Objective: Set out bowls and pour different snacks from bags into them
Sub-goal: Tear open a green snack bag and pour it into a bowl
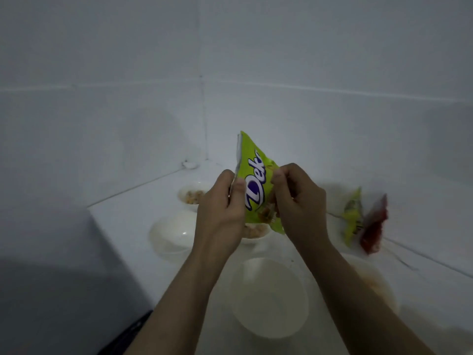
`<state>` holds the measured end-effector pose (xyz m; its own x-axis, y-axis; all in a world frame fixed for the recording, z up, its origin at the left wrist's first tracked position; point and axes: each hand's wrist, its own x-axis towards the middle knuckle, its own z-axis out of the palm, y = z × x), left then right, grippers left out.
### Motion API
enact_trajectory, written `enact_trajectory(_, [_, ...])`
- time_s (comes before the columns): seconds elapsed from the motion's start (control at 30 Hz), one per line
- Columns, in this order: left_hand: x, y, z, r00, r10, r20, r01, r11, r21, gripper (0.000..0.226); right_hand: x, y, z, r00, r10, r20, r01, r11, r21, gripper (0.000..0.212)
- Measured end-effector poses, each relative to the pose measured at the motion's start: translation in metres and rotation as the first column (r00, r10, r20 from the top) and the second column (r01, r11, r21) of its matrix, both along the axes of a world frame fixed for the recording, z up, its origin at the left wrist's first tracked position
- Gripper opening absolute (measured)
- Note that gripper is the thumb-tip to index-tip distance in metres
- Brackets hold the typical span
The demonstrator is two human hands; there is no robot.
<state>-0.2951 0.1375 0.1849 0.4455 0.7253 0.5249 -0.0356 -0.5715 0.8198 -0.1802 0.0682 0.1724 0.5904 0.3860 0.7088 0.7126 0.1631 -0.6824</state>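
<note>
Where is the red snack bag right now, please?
In the head view, the red snack bag stands at the right against the white tiled wall, right beside a green snack bag, apart from both hands.

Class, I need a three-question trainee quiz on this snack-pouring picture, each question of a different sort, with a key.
1. True or false: both hands hold the green snack bag.
2. Multiple choice: the red bag leans A) in the left hand, B) by the wall to the right, beside another green bag, C) inside a bowl.
3. Fill in: the near bowl below the right hand looks ____ of snacks.

Key: 1 true; 2 B; 3 empty. The far bowl already holds snacks.
</note>
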Motion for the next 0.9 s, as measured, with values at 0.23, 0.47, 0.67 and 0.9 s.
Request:
enact_trajectory(0.23, [-0.070, 0.062, -0.006, 0.970, 0.238, -0.041, -0.240, 0.970, -0.030, 0.036, -0.049, 0.079, -0.010, 0.989, 0.149, 0.007, -0.147, 0.986, -0.081, 0.028])
enact_trajectory(0.47, [-0.110, 0.170, -0.014, 0.890, 0.408, -0.206, -0.400, 0.913, 0.080, 0.039, -0.070, 0.175, -0.018, 0.978, 0.207, -0.014, -0.206, 0.964, -0.165, 0.026])
enact_trajectory(0.67, [-0.117, 0.304, -0.029, 0.821, 0.410, -0.397, -0.356, 0.912, 0.206, 0.032, -0.072, 0.284, -0.030, 0.974, 0.173, -0.147, -0.204, 0.952, -0.229, 0.028])
enact_trajectory(0.9, [-0.106, 0.406, -0.074, 0.746, 0.177, -0.642, -0.148, 0.984, 0.099, 0.031, -0.095, 0.382, -0.063, 0.948, 0.047, -0.314, -0.158, 0.928, -0.337, 0.028])
